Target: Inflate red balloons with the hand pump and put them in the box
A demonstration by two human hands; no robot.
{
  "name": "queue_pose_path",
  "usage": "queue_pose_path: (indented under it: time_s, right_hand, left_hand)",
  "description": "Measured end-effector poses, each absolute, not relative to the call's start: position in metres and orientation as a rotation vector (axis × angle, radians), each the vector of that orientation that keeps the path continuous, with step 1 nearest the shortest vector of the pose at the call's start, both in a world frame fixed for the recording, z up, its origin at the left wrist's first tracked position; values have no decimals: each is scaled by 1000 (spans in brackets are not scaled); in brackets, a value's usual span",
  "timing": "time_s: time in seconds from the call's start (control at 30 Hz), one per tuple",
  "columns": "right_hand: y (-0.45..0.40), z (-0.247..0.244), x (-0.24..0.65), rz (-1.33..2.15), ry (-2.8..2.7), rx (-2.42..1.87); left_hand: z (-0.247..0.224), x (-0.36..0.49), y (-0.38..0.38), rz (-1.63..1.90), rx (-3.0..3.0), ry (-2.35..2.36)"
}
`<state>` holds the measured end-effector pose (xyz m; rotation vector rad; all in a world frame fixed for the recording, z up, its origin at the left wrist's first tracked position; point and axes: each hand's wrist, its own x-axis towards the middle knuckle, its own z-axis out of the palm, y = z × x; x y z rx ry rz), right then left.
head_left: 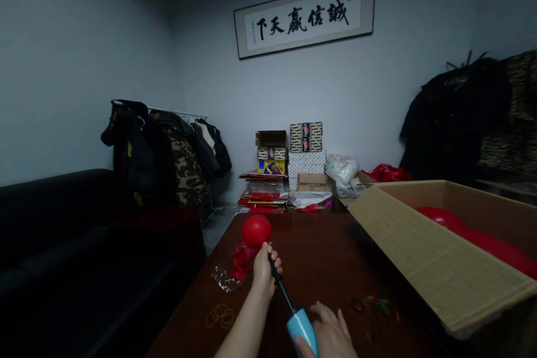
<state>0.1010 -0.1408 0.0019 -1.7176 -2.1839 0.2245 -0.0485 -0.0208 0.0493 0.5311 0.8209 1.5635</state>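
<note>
Two containers: open cardboard box [403, 257] with smooth inflated balloons [478, 235], crinkled clear plastic bag [222, 280] with limp red balloons [240, 265]. Hand pump [301, 329] above dark wooden table [319, 238], long axis slanting near-right to far-left, black end toward taut, round red balloon [256, 230]. Left hand [265, 271] clenched round black end; right hand [332, 334] grasping light-blue plastic body, fingers partly spread.

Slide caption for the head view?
Red balloon and light-blue pump held over a brown table, beside an open cardboard box.
</note>
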Motion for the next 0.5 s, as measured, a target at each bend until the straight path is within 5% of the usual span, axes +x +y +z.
queue_pose_path:
  time_s: [0.5]
  right_hand:
    - [-123, 29, 88, 478, -2050, -1637]
  left_hand:
    - [60, -29, -36, 1430, 695, 797]
